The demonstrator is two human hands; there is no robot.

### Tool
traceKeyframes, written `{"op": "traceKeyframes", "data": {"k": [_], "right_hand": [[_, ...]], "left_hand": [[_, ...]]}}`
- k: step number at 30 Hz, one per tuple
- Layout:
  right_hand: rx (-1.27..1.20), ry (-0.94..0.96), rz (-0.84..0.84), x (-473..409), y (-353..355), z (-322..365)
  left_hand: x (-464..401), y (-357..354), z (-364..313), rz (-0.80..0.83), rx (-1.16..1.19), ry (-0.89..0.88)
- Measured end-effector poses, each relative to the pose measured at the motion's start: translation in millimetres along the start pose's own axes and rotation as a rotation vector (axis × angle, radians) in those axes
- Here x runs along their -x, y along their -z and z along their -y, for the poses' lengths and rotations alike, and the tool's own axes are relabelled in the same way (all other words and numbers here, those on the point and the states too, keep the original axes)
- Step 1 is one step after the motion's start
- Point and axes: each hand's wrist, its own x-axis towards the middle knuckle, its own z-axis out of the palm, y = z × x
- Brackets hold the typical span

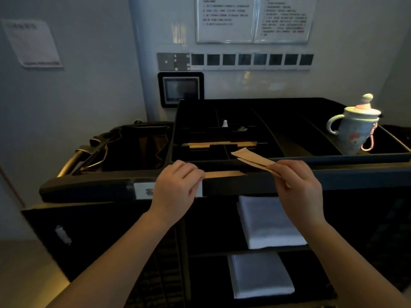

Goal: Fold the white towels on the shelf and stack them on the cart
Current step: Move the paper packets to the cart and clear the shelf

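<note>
Your left hand (pixel 178 185) and right hand (pixel 295 181) each pinch a brown paper strip (pixel 224 174) — lay them flat in the cart tray (pixel 289 161).

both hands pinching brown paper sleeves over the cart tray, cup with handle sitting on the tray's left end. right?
One error: the cup sits at the right end of the tray, not the left. The head view shows it. The left hand and right hand do each pinch a sleeve.

Folded white towels (pixel 270 221) on cart shelves (pixel 249 252)
</note>
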Motion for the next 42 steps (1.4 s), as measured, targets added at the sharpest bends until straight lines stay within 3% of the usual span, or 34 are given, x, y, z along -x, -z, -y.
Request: {"op": "traceKeyframes", "data": {"k": [11,20,31,38,42], "right_hand": [[0.051,0.038,0.036,-71,-73,-134],[-0.020,0.143,0.102,-134,-127,-221],[-0.015,0.122,0.139,-136,-149,-237],[-0.014,0.098,0.157,-133,-152,-236],[-0.005,0.123,0.163,-134,-153,-235]], "left_hand": [[-120,-115,60,0.095,-0.092,-0.103],[-202,-199,95,0.345,-0.166,-0.218],[-219,-285,112,0.576,-0.165,-0.430],[-212,-298,119,0.599,-0.076,-0.443],[-203,-302,122,0.698,-0.013,-0.410]]}}
